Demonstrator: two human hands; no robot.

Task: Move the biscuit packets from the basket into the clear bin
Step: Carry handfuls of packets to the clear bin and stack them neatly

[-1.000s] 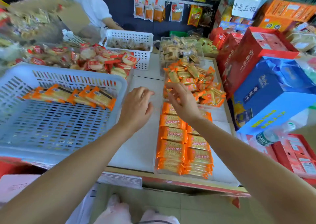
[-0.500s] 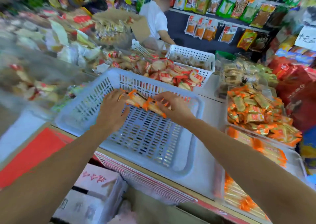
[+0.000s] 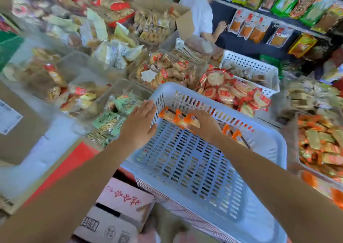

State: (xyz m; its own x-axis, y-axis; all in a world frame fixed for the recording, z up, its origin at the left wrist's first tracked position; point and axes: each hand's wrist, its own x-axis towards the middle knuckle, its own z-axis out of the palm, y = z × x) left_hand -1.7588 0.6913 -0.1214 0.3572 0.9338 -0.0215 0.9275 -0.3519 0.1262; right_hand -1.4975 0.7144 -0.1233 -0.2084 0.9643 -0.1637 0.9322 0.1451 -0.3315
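Observation:
A pale blue slotted basket [image 3: 259, 177] fills the middle of the head view. Orange biscuit packets [image 3: 176, 117] lie along its far wall, and two more packets [image 3: 234, 134] lie farther right. My right hand [image 3: 204, 125] is inside the basket with its fingers closed on the left group of packets. At the basket's left rim my left hand [image 3: 141, 123] rests flat, fingers apart, holding nothing. The clear bin [image 3: 297, 161] with orange packets sits at the right edge, partly cut off.
Several clear bins of snacks, such as green packets [image 3: 115, 116] and red round crackers [image 3: 233, 92], crowd the counter behind and left. A white basket [image 3: 254, 66] stands at the back. A person in white [image 3: 200, 14] stands by the hanging shelf. Cardboard boxes [image 3: 118, 211] lie below.
Both hands moved from the right-hand bins over to the basket on the left as my view swung left. My right hand has closed on the left packets; my left hand shifted to the rim.

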